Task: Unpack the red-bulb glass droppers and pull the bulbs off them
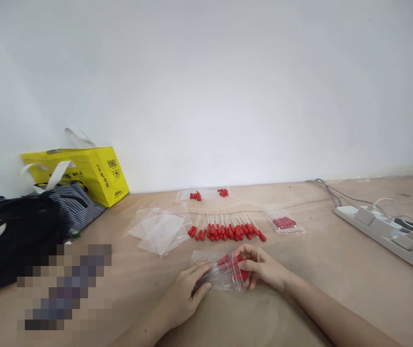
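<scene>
The clear zip bag [218, 279] lay on its side on the brown table [318, 241], directly in front of the person, its zip strip toward the right. Its film was glossy, see-through and creased. Inside were droppers with bright red bulbs [224, 261] bunched toward the zip end, and thin, pale stems running left, blurred by the film. The right hand [262, 265] grasped the bag's zip end, thumb and fingers closed around it at the bulbs. The left hand [188, 291] lay against the opposite end, fingertips touching the film; whether it pinched the plastic, I could not tell.

Just beyond the hands, loose red-bulbed droppers [224, 231] lay in a crowded row, bulbs nearest the person, stems pointing toward the wall [228, 96]. Flat transparent bags [163, 231] overlapped to the left of that row, and a filled bag [284, 222] of red-bulbed droppers lay to its right.
</scene>
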A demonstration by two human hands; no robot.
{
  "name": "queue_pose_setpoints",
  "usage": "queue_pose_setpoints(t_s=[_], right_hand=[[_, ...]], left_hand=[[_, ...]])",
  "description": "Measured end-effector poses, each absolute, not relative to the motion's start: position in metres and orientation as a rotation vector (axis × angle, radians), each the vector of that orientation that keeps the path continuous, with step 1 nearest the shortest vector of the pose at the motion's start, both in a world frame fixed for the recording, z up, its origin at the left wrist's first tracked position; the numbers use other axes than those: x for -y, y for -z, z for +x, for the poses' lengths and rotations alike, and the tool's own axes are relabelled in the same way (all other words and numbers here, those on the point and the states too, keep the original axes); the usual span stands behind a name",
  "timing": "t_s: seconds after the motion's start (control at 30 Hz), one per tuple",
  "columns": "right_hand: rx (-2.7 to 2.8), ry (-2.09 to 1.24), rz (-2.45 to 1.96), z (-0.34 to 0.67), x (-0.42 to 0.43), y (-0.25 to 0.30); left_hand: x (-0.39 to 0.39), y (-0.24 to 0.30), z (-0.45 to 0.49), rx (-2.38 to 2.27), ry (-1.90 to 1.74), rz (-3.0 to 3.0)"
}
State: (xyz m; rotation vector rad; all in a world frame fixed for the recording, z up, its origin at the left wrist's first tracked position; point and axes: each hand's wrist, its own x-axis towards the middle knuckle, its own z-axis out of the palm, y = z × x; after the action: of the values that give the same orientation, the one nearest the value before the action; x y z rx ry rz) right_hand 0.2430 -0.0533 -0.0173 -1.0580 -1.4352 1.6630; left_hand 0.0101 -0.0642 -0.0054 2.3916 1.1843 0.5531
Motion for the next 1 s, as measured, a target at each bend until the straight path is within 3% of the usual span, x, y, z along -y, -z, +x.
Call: queue_pose_setpoints(t_s=[0.23, 0.43, 0.67, 0.9, 1.0], right_hand=[[1.300, -1.615, -1.043, 0.251, 0.049, 0.021], [1.270, -1.466, -1.184, 0.320, 0.037, -0.004], [1.224, -0.886, -1.107, 0.311, 0.044, -0.022], [2.179, -0.071, -0.843, 0.211, 0.058, -0.015], [2.368, 0.092, -0.744, 0.196, 0.057, -0.015]], left_hand=[[0.064, 0.005, 0.010, -1.195, -0.539, 2.389], [0.067, 0.002, 0.011, -1.209, -0.483, 2.395], [0.061, 0.000, 0.014, -1.206, -0.788, 2.374], [0.043, -0.028, 0.050, -1.084, -0.753, 1.201], [0.032, -0.032, 0.052, -1.053, -0.734, 1.174]])
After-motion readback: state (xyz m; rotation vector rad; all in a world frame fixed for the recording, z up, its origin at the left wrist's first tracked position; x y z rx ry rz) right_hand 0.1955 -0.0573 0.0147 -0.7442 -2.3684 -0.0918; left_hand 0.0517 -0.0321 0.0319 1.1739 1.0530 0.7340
